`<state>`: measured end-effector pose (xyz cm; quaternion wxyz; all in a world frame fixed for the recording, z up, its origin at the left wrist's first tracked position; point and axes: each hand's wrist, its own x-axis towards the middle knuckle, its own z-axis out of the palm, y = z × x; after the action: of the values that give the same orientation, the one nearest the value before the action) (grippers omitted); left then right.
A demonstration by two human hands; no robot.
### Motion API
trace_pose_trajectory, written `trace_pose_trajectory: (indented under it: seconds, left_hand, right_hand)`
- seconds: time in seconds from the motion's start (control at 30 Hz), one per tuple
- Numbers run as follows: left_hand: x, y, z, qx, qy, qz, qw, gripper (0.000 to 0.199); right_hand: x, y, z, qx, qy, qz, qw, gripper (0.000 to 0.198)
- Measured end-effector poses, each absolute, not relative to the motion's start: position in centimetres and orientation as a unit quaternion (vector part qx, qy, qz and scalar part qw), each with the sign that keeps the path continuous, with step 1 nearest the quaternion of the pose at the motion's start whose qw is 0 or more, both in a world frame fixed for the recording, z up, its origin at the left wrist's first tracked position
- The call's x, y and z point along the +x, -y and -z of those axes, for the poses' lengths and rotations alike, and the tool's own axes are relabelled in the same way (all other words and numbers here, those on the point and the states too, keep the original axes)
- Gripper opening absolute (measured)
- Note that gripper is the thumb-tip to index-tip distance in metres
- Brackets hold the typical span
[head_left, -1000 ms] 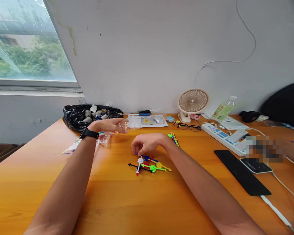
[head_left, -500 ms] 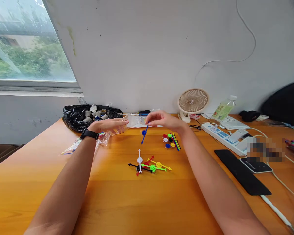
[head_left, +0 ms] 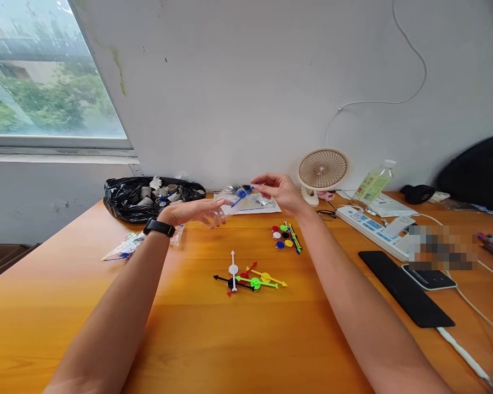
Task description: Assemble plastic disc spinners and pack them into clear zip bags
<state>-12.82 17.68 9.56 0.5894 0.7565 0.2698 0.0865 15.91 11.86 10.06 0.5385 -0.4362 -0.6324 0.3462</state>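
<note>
A blue spinner arrow [head_left: 241, 193] with a round hub is pinched at one end by my right hand [head_left: 280, 191], raised over the back of the table. My left hand [head_left: 199, 212], palm down with a black watch on the wrist, holds a crinkled clear plastic bag [head_left: 227, 194] beside the arrow; its exact grip is partly hidden. In front of both hands, several spinner arrows overlap in a loose pile: white [head_left: 233, 270], black [head_left: 222, 280], red [head_left: 252, 267], yellow [head_left: 266, 277] and green [head_left: 255, 283].
Small coloured discs [head_left: 285, 236] and thin arrows [head_left: 294, 238] lie near my right forearm. A black bag of scraps [head_left: 123, 200] and a plastic packet [head_left: 125, 246] are at left. Right stand a fan [head_left: 322, 169], a bottle [head_left: 373, 183], a power strip [head_left: 370, 229] and a black phone-like slab [head_left: 405, 287].
My right hand has lifted the blue spinner arrow up and away from me, tilting it flatter. My left hand has shifted right with the clear bag, closer to the arrow.
</note>
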Motion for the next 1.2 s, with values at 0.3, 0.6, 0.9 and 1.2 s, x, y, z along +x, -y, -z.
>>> trace_pose_trajectory:
  seconds: [0.3, 0.6, 0.9, 1.2]
  left_hand:
    - [-12.0, -17.8, -9.0, 0.781, -0.274, -0.045, 0.559, 0.074]
    - [-12.7, -19.0, -8.2, 0.782, -0.344, -0.015, 0.519, 0.081]
    - [-13.0, -19.5, -8.0, 0.781, -0.347, -0.01, 0.519, 0.086]
    - [-13.1, -19.1, -8.3, 0.77, -0.357, -0.015, 0.528, 0.09]
  right_hand:
    - [15.4, -11.3, -11.0, -0.509, 0.709, -0.225, 0.433, 0.034]
    - [13.5, -8.8, -13.3, -0.433, 0.828, -0.251, 0.253, 0.014]
    - [7.8, -9.9, -7.6, -0.306, 0.856, -0.405, -0.096, 0.027]
    - [8.1, -10.4, -7.0, -0.349, 0.854, -0.384, -0.032, 0.008]
